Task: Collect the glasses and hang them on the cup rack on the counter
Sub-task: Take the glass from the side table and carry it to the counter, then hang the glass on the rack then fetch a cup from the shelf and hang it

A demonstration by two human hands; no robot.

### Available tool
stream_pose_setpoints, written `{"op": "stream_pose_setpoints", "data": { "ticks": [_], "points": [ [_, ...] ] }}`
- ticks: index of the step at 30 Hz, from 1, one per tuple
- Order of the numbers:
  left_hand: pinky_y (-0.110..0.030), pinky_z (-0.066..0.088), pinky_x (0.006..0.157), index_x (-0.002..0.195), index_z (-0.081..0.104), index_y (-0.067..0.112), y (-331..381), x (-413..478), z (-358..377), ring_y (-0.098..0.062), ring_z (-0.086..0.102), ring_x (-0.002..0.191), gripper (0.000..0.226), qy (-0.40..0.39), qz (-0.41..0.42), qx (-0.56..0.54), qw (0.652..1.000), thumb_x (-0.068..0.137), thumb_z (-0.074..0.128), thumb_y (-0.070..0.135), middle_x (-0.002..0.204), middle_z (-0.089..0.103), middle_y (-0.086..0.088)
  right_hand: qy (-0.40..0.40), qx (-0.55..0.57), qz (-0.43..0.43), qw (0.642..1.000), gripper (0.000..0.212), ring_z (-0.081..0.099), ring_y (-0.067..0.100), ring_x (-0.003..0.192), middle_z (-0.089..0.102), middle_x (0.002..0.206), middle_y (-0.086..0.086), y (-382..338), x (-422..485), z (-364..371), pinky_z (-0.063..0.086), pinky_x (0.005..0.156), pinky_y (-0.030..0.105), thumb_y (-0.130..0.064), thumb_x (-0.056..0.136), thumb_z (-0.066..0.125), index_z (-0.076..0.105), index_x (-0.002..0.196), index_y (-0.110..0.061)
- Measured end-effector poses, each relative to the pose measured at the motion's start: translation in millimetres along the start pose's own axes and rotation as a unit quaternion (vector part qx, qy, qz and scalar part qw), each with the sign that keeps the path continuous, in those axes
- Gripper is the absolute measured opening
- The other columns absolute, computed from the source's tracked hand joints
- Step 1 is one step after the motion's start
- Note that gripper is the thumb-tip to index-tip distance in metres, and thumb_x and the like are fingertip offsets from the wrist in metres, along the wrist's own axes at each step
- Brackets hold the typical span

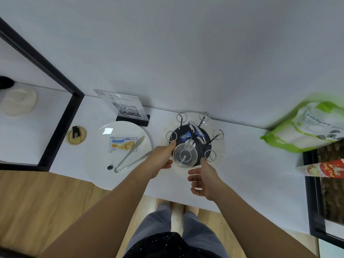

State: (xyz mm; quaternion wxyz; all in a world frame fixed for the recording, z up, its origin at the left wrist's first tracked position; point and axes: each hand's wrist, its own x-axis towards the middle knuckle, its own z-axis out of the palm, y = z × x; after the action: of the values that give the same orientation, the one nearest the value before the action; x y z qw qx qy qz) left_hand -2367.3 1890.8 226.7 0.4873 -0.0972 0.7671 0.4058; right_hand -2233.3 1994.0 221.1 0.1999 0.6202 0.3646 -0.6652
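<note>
A white tabletop (242, 164) is seen from above, set against a plain pale wall, with wood-grain flooring (37, 202) below its near edge. At the left a black-framed recess (55, 101) is set into the wall, and a pale round object, blurred, is seen inside it. On the tabletop a small round tan lid (76, 135) lies near the frame. Beside it a white plate (96, 159) carries a wafer packet (122, 144) and metal tongs (130, 155). Behind the plate a QR-code sign (126, 108) is propped on a dark base. At the far right a green and white bag (305, 127) is blurred, with a red and white packet (323, 169) below it.

The cup rack (195, 135) stands on a round clear tray (219, 155) near the middle of the tabletop; its black base bears wire arms ending in rings, a chrome handle, and small blue wrappers. A clear glass (184, 155) is seen upturned over the near arm of the rack, its round bottom facing the camera and a wire visible through it. The left hand (163, 159) is closed around the glass's left side, thumb on the rim edge. The right hand (202, 179) is held with fingers apart just beside the glass, below and right of it; whether it touches cannot be told.
</note>
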Motion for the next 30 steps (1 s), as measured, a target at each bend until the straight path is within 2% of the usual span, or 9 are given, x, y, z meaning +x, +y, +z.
{"op": "stream_pose_setpoints", "data": {
  "ticks": [4,8,14,21,30],
  "points": [
    [-0.029,0.054,0.070,0.118,0.062,0.012,-0.3,-6.2,-1.6,-0.020,0.060,0.084,0.055,0.006,0.006,-0.004,1.000,0.095,0.045,0.058,0.106,0.062,-0.005,-0.004,-0.007,-0.013,1.000,0.065,0.049,0.020,0.059,0.064,0.074,0.011,-1.0,-7.1,-5.7,0.049,0.057,0.031,-0.052,0.102,0.031,0.068,0.098,0.001],
    [-0.028,0.050,0.065,0.112,0.063,0.009,-2.0,-15.4,-3.9,-0.018,0.058,0.078,0.052,0.022,0.016,-0.003,1.000,0.095,0.046,0.056,0.101,0.061,-0.005,-0.005,-0.041,-0.043,0.998,0.050,0.050,0.019,0.054,0.059,0.065,0.007,0.1,-15.0,-13.1,0.049,0.056,0.030,-0.043,0.101,0.042,0.066,0.081,-0.004],
    [-0.030,0.045,0.064,0.090,0.063,0.010,-4.0,-31.7,-7.0,-0.019,0.052,0.068,0.040,0.070,0.043,-0.005,0.997,0.097,0.046,0.045,0.083,0.060,-0.005,0.003,-0.099,-0.103,0.990,0.034,0.044,0.016,0.047,0.049,0.050,0.002,0.2,-28.5,-25.5,0.047,0.051,0.026,-0.032,0.096,0.054,0.059,0.072,-0.008],
    [-0.030,0.043,0.062,0.090,0.065,0.009,-9.5,-51.8,-4.9,-0.019,0.052,0.066,0.037,0.101,0.059,-0.030,0.993,0.097,0.047,0.042,0.078,0.062,-0.004,-0.001,-0.129,-0.163,0.978,0.033,0.036,0.015,0.038,0.042,0.041,0.000,-6.8,-50.1,-37.5,0.039,0.047,0.024,-0.028,0.093,0.058,0.055,0.066,-0.009],
    [-0.030,0.042,0.060,0.091,0.065,0.008,-19.9,-106.4,-21.4,-0.018,0.051,0.062,0.033,0.158,0.095,-0.097,0.978,0.094,0.053,0.038,0.074,0.060,-0.004,-0.069,-0.147,-0.246,0.955,0.028,0.029,0.014,0.034,0.038,0.040,0.000,-22.0,-87.9,-13.4,0.031,0.043,0.023,-0.021,0.087,0.063,0.055,0.063,-0.008]
  ]
}}
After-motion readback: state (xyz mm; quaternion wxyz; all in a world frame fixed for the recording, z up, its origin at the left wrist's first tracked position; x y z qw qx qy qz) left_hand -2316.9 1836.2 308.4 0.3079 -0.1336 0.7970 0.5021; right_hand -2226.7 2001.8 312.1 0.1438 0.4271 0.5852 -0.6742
